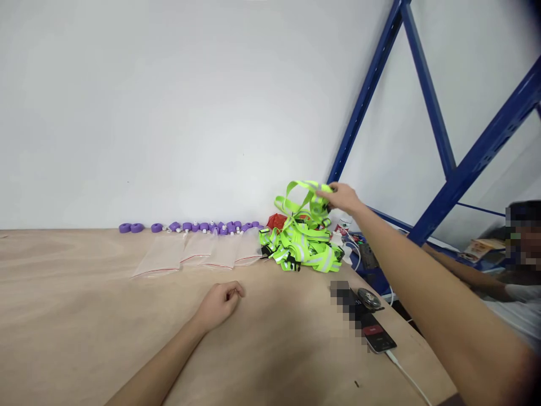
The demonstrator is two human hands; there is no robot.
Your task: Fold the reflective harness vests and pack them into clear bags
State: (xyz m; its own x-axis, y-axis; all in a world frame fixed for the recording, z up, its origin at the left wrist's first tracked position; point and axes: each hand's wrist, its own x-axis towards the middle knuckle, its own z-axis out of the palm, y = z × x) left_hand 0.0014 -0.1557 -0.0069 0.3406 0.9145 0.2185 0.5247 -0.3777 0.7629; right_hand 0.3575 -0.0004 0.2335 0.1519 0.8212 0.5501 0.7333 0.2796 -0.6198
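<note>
My right hand (344, 198) is closed on a neon yellow-green reflective strap (318, 206), lifted in loops above the pile. Grey stripes run along the strap, and something black shows by my fingers. Beneath it lies a tangled heap of similar reflective straps (310, 251) with black buckles, so where the lifted strap ends is hidden. On the wooden table, my left hand (218, 305) rests with its fingers curled in, holding nothing that I can see. Clear zip bags (163, 256) with red seal lines lie flat beyond it.
Purple rolls (156, 228) and small purple-and-white pieces line the wall. Red material (276, 221) sits behind the straps. At right are a phone (378, 337) on a white cable and a round object (369, 299). Blue rack posts (429, 90) stand beyond, near another person (518, 304).
</note>
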